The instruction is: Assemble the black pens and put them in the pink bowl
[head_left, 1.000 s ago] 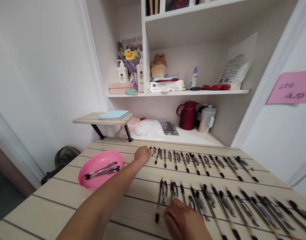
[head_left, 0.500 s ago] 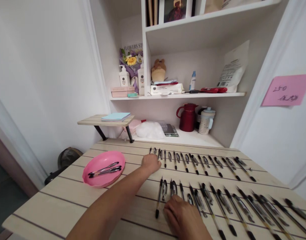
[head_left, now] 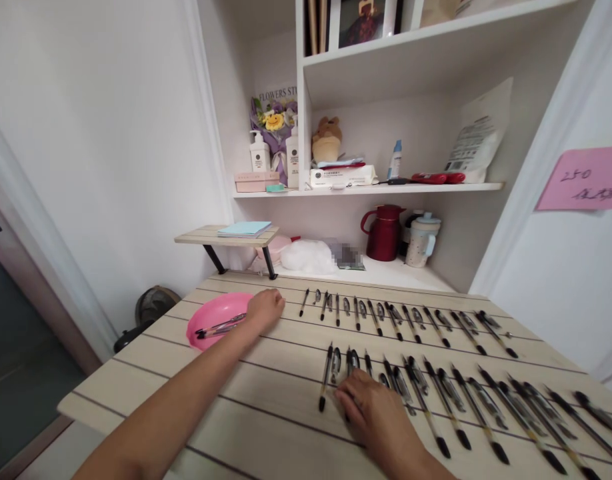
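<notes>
My left hand (head_left: 266,308) reaches out across the striped wooden table (head_left: 266,420), its fingers curled shut at the right rim of a pink bowl (head_left: 219,305). What the fingers hold is hidden. The bowl has a few black pens (head_left: 221,327) in it. A far row of black pens (head_left: 386,317) begins just right of that hand. My right hand (head_left: 373,410) lies flat, fingers stretched, on the left end of the near row of pens (head_left: 461,400).
A small riser with a blue notebook (head_left: 243,229) stands behind the bowl. On the back ledge are a white bag (head_left: 306,255), a red jug (head_left: 383,233) and a cup (head_left: 421,239). A pink note (head_left: 581,177) hangs on the right wall. A fan (head_left: 156,303) sits on the floor at left.
My left hand has drawn back from the far row's left end and moved left to the pink bowl's rim. My right hand has stayed on the near row. The view has shifted left.
</notes>
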`<action>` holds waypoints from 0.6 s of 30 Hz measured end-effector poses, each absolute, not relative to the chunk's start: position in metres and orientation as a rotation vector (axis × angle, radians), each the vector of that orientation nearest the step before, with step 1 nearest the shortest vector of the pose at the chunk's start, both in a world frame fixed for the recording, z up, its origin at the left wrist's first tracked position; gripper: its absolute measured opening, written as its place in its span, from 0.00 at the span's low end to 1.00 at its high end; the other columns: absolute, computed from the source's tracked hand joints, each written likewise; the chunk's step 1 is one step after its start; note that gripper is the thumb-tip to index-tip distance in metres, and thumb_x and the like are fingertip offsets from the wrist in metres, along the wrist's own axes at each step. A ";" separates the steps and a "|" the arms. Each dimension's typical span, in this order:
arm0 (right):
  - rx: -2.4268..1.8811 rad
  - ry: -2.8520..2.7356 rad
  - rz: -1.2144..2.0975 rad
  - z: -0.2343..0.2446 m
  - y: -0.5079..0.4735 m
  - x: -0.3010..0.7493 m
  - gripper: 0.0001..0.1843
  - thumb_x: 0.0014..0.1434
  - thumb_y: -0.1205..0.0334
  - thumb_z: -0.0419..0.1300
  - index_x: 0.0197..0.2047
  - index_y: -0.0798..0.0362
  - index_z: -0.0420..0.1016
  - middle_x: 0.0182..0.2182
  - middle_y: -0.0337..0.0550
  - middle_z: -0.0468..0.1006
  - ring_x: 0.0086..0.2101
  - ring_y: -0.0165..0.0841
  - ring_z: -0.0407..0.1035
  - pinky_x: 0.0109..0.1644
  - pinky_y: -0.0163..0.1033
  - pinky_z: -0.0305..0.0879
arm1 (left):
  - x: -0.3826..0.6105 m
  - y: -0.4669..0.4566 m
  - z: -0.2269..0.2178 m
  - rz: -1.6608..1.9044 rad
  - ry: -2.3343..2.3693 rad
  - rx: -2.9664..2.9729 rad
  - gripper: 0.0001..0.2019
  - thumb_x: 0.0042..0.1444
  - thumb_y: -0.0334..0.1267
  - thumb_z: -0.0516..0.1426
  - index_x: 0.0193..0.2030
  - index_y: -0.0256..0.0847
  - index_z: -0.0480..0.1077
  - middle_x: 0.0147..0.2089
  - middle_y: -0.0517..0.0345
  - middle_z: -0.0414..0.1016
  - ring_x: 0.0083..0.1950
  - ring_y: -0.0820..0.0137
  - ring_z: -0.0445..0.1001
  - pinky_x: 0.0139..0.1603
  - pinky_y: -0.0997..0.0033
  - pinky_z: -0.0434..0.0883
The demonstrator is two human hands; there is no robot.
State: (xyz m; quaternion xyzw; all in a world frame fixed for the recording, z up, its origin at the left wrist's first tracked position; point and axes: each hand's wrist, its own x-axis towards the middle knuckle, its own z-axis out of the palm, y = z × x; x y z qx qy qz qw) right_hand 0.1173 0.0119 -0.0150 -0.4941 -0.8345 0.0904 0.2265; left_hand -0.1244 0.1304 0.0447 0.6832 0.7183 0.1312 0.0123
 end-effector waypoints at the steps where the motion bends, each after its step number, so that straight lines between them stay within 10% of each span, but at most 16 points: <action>1: -1.349 -2.309 0.219 -0.013 0.010 0.118 0.15 0.61 0.63 0.46 0.30 0.51 0.72 0.29 0.41 0.73 0.30 0.31 0.70 0.33 0.34 0.58 | -0.138 0.126 0.048 0.389 2.257 2.107 0.13 0.56 0.41 0.46 0.39 0.43 0.70 0.43 0.55 0.74 0.45 0.66 0.70 0.39 0.71 0.62; 18: -1.312 -2.354 0.210 -0.017 -0.038 0.108 0.14 0.60 0.60 0.46 0.31 0.49 0.71 0.29 0.42 0.73 0.27 0.33 0.70 0.31 0.37 0.59 | -0.232 0.083 0.028 -0.031 2.352 1.755 0.17 0.57 0.41 0.53 0.51 0.37 0.63 0.51 0.50 0.66 0.47 0.66 0.69 0.45 0.59 0.69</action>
